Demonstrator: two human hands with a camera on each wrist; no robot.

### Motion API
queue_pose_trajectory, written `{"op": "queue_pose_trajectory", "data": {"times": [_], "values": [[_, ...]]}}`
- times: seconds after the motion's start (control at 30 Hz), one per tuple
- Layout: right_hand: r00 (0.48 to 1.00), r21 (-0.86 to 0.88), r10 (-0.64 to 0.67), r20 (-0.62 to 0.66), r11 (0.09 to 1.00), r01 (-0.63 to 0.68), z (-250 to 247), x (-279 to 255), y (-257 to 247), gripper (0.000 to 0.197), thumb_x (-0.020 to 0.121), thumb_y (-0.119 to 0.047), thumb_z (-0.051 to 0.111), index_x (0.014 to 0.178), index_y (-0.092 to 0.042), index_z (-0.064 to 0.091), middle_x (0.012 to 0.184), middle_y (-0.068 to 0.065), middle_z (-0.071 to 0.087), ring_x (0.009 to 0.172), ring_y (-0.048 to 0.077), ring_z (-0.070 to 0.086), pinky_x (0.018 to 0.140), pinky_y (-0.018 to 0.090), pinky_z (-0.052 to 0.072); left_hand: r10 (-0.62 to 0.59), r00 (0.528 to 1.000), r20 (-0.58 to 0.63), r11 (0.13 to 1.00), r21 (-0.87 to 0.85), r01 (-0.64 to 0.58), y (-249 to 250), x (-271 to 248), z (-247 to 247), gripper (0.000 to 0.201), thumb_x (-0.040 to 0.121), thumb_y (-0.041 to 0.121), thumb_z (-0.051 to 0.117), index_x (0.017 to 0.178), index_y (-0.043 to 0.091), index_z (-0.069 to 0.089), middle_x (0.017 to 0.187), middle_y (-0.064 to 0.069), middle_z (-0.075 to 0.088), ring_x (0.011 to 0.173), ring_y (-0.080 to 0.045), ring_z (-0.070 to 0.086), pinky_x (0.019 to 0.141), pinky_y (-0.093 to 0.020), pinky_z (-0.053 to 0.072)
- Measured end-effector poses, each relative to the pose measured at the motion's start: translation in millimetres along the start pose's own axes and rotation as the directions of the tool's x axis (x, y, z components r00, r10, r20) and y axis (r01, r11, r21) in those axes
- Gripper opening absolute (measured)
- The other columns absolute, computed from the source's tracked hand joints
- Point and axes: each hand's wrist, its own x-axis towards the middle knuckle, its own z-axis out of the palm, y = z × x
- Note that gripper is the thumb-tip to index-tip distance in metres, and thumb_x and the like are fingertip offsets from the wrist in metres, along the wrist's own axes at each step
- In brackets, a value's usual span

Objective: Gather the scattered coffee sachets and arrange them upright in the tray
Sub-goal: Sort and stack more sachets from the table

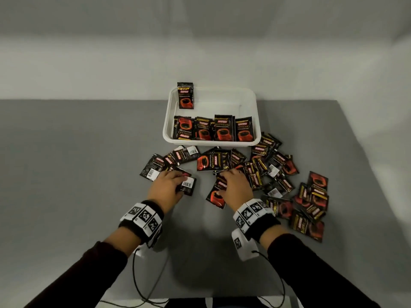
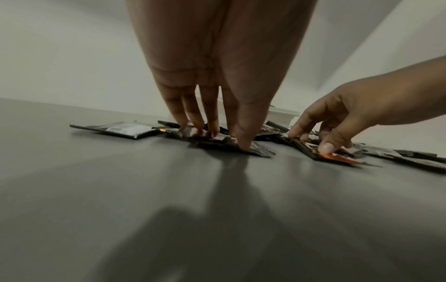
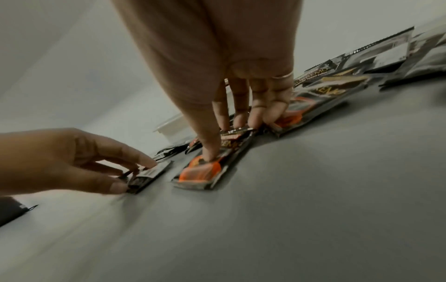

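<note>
A white tray (image 1: 211, 142) stands at the back of the grey table. One black-and-red coffee sachet (image 1: 185, 95) is upright in its far left corner, and a row of sachets (image 1: 213, 128) stands along its near wall. Many more lie scattered in front of it. My left hand (image 1: 179, 183) (image 2: 222, 139) pinches a barcode-side-up sachet (image 1: 189, 187) (image 3: 154, 171) lying flat, thumb at its near edge. My right hand (image 1: 222, 184) (image 3: 226, 141) grips a face-up sachet (image 1: 214, 196) (image 3: 200, 175), with the thumb on its orange cup picture and the fingers at its far end.
A thick heap of sachets (image 1: 309, 203) spreads to the right, toward the table's right edge. A few more lie left of my left hand (image 1: 153, 167). Bare grey tabletop (image 1: 66, 163) fills the left side. Wristband cables (image 1: 142, 285) hang near the front edge.
</note>
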Motion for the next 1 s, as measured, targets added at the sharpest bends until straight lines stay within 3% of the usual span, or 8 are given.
{"op": "queue_pose_trajectory", "data": {"times": [0.13, 0.27, 0.4, 0.5, 0.6, 0.77, 0.83, 1.0], "values": [[0.999, 0.062, 0.039, 0.016, 0.997, -0.04, -3, -1, -1, 0.046, 0.069, -0.022, 0.078, 0.11, -0.02, 0.059, 0.115, 0.004, 0.055, 0.114, 0.025, 0.044, 0.096, 0.04, 0.041, 0.004, 0.995, 0.098, 0.996, 0.086, -0.012, -1, -10, 4, 0.06, 0.084, 0.028, 0.058, 0.139, 0.033, 0.036, 0.143, -0.001, 0.032, 0.128, -0.026, 0.029, 0.109, -0.037, 0.028], [0.997, 0.282, 0.073, 0.019, 0.956, -0.075, -3, -13, 7, 0.03, 0.073, -0.005, 0.073, 0.097, -0.018, 0.06, 0.102, 0.0, 0.06, 0.092, 0.013, 0.054, 0.083, 0.027, 0.045, 0.092, 0.989, 0.113, 0.996, -0.022, -0.09, -3, -13, -3, 0.054, 0.085, 0.015, 0.059, 0.136, 0.024, 0.043, 0.13, -0.006, 0.042, 0.12, -0.023, 0.041, 0.103, -0.029, 0.033], [0.993, 0.512, 0.105, 0.047, 0.851, -0.114, -16, -29, 16, 0.027, 0.073, -0.002, 0.074, 0.088, -0.019, 0.059, 0.092, -0.005, 0.062, 0.086, 0.008, 0.058, 0.081, 0.028, 0.051, 0.052, 0.993, -0.106, 0.932, -0.352, -0.086, -9, -20, -17, 0.028, 0.084, 0.005, 0.059, 0.111, 0.011, 0.063, 0.104, -0.008, 0.065, 0.091, -0.022, 0.06, 0.078, -0.025, 0.044], [0.986, 0.655, 0.164, 0.025, 0.743, -0.14, -30, -43, 20, 0.026, 0.076, -0.005, 0.072, 0.092, -0.02, 0.058, 0.094, -0.002, 0.061, 0.08, 0.014, 0.061, 0.053, 0.025, 0.055, -0.077, 0.994, -0.08, 0.702, -0.712, -0.003, -12, -26, -29, 0.029, 0.085, -0.003, 0.057, 0.103, 0.02, 0.053, 0.094, -0.01, 0.065, 0.072, -0.019, 0.066, 0.065, -0.035, 0.056], [0.975, 0.688, 0.22, 0.013, 0.706, -0.169, -39, -56, 20, 0.031, 0.075, -0.005, 0.074, 0.1, -0.016, 0.06, 0.095, 0.001, 0.061, 0.075, 0.02, 0.065, 0.049, 0.031, 0.057, -0.065, 0.997, 0.035, 0.47, -0.88, 0.062, -10, -30, -40, 0.032, 0.084, -0.004, 0.059, 0.093, 0.024, 0.047, 0.088, -0.007, 0.065, 0.065, -0.013, 0.068, 0.056, -0.026, 0.058], [0.997, 0.681, 0.013, 0.076, 0.73, -0.062, -48, -80, 22, 0.027, 0.077, 0.0, 0.07, 0.101, -0.013, 0.067, 0.104, 0.005, 0.068, 0.093, 0.021, 0.067, 0.071, 0.03, 0.058, 0.22, 0.975, -0.003, 0.801, -0.571, -0.182, 3, -25, -52, 0.023, 0.092, 0.005, 0.051, 0.096, 0.024, 0.064, 0.089, 0.007, 0.058, 0.075, -0.024, 0.06, 0.07, -0.033, 0.056], [0.995, 0.624, -0.08, 0.056, 0.781, 0.028, -54, -89, 26, 0.023, 0.078, 0.001, 0.069, 0.097, -0.01, 0.07, 0.1, 0.005, 0.07, 0.094, 0.016, 0.066, 0.085, 0.029, 0.054, 0.318, 0.945, 0.071, 0.796, -0.562, -0.225, 17, -22, -56, 0.023, 0.092, 0.004, 0.048, 0.1, 0.02, 0.063, 0.094, 0.004, 0.05, 0.073, -0.023, 0.06, 0.063, -0.03, 0.058], [0.988, 0.656, -0.156, 0.011, 0.747, 0.111, -69, -99, 38, 0.016, 0.07, 0.004, 0.075, 0.077, -0.009, 0.07, 0.084, 0.011, 0.069, 0.078, 0.021, 0.066, 0.078, 0.033, 0.055, 0.489, 0.869, 0.072, 0.812, -0.402, -0.423, 60, -14, -56, 0.044, 0.085, 0.009, 0.059, 0.124, 0.024, 0.045, 0.093, 0.011, 0.054, 0.075, 0.001, 0.054, 0.067, -0.011, 0.045]]}}
